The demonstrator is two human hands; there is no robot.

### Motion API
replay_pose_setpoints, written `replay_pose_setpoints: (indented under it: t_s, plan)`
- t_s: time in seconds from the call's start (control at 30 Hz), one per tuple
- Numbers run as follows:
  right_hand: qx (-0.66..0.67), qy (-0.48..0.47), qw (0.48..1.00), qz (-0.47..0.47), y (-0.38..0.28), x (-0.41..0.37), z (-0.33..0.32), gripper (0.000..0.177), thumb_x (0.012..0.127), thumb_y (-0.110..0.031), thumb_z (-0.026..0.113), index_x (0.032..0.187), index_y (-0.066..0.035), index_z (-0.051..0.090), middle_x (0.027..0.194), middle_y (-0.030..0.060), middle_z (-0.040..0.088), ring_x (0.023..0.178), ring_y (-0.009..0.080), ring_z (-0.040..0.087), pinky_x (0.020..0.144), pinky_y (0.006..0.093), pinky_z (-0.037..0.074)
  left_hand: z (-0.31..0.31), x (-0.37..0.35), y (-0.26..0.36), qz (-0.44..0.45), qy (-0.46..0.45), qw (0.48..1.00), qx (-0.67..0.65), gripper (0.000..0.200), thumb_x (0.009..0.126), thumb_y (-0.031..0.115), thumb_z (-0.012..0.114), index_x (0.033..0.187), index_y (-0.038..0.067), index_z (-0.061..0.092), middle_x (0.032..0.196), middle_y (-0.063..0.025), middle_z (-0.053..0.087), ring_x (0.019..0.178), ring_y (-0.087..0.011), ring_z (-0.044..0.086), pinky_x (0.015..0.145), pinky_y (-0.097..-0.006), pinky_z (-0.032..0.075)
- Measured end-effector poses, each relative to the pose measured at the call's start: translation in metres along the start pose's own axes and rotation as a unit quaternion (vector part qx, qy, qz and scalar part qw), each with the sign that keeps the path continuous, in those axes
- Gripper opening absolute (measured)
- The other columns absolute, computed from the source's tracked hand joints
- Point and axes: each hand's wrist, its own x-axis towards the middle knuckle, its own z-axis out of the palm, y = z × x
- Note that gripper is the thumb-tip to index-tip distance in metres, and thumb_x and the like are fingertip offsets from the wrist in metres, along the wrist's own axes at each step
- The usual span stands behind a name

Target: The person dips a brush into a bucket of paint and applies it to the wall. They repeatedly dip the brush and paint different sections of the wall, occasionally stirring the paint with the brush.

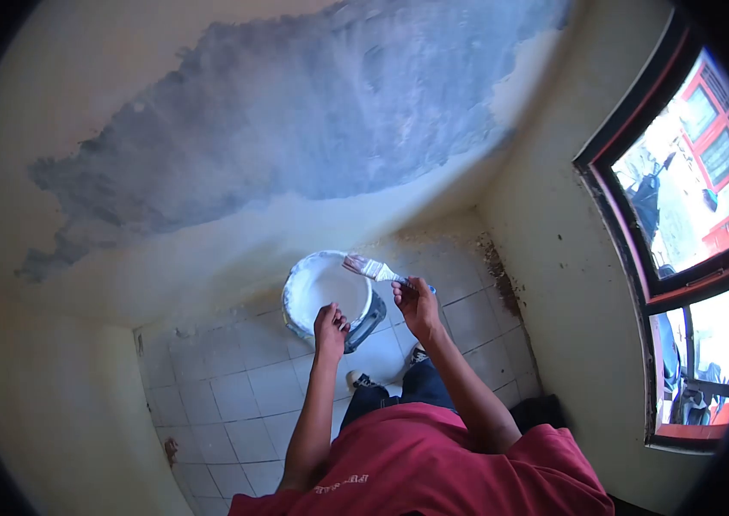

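While a person stands over the tiled floor (248,404), paintbrush (376,270): held up in the right hand, bristles pointing left, their tips at the bucket's right rim as seen from above; whether they touch it cannot be told.
Right hand (417,306): closed around the brush handle, whose blue end shows beyond the fingers.
Left hand (330,329): narrow, fingers curled in, over the near rim of the bucket; contact with the rim cannot be told.
Bucket (327,297): white inside, its rim smeared white, standing near the floor's far edge, around the middle of it.
Wall (244,224): pale, rising from that far edge, with a broad ragged grey patch (295,120).
Floor's far right corner: crumbly dark stain (500,273) running along the edge.
Right wall: window (633,258) in a dark and red frame.
Sneakers (361,379): black and white, on the tiles just behind the bucket.
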Motion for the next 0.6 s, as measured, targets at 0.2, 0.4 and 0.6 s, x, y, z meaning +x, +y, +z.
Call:
replay_pose_setpoints:
  t_s: [0.2,0.4,0.6]
  plan:
    - [0.105,-0.002,0.992,-0.068,-0.091,-0.007,-0.014,0.015,0.091,-0.020,0.059,0.090,-0.006,0.053,0.074,0.0088,0.058,0.064,0.0160,0.053,0.056,0.0262,0.042,0.127,0.012,-0.019,-0.032,-0.129,0.991,-0.002,0.018,0.092,0.028,0.064,0.085,0.016,0.053,0.072,0.0052,0.047,0.067,-0.0091,0.045,0.062,-0.0285,0.038]
    - [0.097,-0.005,0.990,-0.099,-0.179,0.011,-0.063,0.013,0.093,-0.014,0.058,0.095,-0.001,0.056,0.083,0.0098,0.061,0.069,0.0175,0.058,0.063,0.0276,0.051,0.204,0.032,-0.075,-0.037,-0.120,0.991,-0.045,0.020,0.090,0.031,0.065,0.080,0.018,0.053,0.071,0.0058,0.047,0.067,-0.0093,0.045,0.063,-0.0290,0.038]
    - [0.033,0.004,0.991,-0.131,-0.277,0.033,-0.128,0.017,0.093,-0.005,0.057,0.107,0.005,0.059,0.092,0.0108,0.064,0.077,0.0153,0.064,0.072,0.0243,0.056,0.283,0.064,-0.159,-0.102,-0.099,0.987,-0.072,0.017,0.089,0.030,0.065,0.081,0.018,0.055,0.072,0.0061,0.049,0.069,-0.0105,0.046,0.065,-0.0292,0.040]
